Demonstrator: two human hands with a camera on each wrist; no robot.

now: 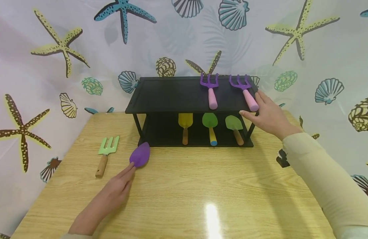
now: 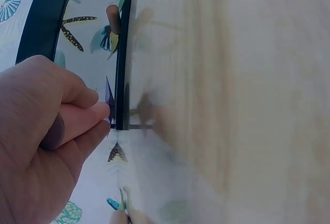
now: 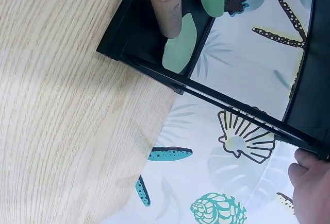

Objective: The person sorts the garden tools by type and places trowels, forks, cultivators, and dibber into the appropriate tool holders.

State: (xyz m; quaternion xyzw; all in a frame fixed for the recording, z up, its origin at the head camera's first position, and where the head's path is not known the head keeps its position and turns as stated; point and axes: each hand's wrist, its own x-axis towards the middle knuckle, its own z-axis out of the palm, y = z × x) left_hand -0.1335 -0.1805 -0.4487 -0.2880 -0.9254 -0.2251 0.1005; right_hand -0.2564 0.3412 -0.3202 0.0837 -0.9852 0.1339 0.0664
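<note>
In my left hand (image 1: 116,187) is a small garden trowel with a purple blade (image 1: 140,155) and pink handle (image 2: 82,122). Thumb and fingers close round that handle, and the blade overlaps the black rack's (image 1: 172,94) lower left corner in the head view. My right hand (image 1: 268,114) grips the rack's upper right corner, thumb along the front edge and fingers at the side. Close beside it, a purple hand fork with a pink handle (image 1: 250,100) lies on the top shelf. A matching fork (image 1: 212,96) lies to its left.
On the lower shelf lie a yellow shovel (image 1: 185,121), a green trowel with a yellow handle (image 1: 210,121) and a pale green trowel (image 1: 234,122). A light green hand fork (image 1: 104,156) rests on the wooden table (image 1: 184,186) at left. Patterned cloth (image 1: 184,39) hangs behind.
</note>
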